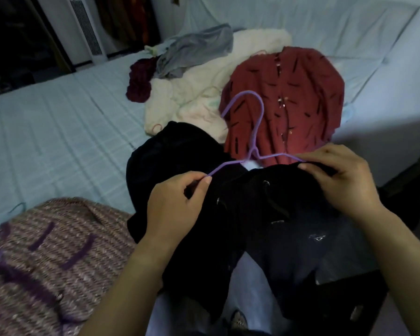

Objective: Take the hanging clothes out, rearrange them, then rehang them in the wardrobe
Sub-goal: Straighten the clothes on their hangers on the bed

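A black garment (264, 202) hangs between both hands at the near edge of the bed (58, 132), with a purple hanger (257, 132) at its neck and the hook pointing away over a red shirt (289, 98). The left hand (175, 209) pinches the hanger's left end, while the right hand (344, 180) curls round the black cloth at the hanger's right end. A cream garment (192, 93) and a grey one (194, 49) lie further back, and a knit top (46, 251) lies near left.
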`<action>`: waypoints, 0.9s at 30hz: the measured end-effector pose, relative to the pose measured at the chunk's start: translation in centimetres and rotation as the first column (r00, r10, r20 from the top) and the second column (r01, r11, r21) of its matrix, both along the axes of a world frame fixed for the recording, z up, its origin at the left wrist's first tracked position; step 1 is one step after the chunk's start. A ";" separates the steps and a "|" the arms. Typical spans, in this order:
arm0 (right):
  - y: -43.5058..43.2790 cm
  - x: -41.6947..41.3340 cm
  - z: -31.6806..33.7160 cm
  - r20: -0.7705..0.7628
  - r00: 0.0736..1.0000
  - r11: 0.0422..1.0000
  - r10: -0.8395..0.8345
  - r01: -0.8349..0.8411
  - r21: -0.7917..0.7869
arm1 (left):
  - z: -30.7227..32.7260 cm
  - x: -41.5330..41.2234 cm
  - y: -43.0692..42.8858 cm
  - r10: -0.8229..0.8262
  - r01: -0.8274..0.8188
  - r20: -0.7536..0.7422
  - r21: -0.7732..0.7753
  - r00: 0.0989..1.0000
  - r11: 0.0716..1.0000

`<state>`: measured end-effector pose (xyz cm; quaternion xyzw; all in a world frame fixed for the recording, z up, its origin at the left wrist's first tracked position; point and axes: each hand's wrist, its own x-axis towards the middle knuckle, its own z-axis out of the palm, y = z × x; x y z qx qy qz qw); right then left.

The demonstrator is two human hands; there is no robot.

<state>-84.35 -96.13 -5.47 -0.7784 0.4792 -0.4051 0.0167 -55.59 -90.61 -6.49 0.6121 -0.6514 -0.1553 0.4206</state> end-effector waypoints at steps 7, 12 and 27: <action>-13.6 2.3 2.1 -0.013 0.976 0.976 0.219 -0.219 0.009 | 2.3 1.8 -8.7 0.126 -0.125 0.022 -0.073 0.992 0.990; -22.7 9.3 0.8 -0.051 0.946 0.947 0.320 -0.320 0.012 | 1.6 7.7 -14.8 0.287 -0.282 0.063 -0.080 0.956 0.956; -44.6 21.0 -6.8 -0.199 0.855 0.855 0.479 -0.404 0.325 | -5.0 17.6 -33.3 0.306 -0.436 0.403 0.285 0.863 0.854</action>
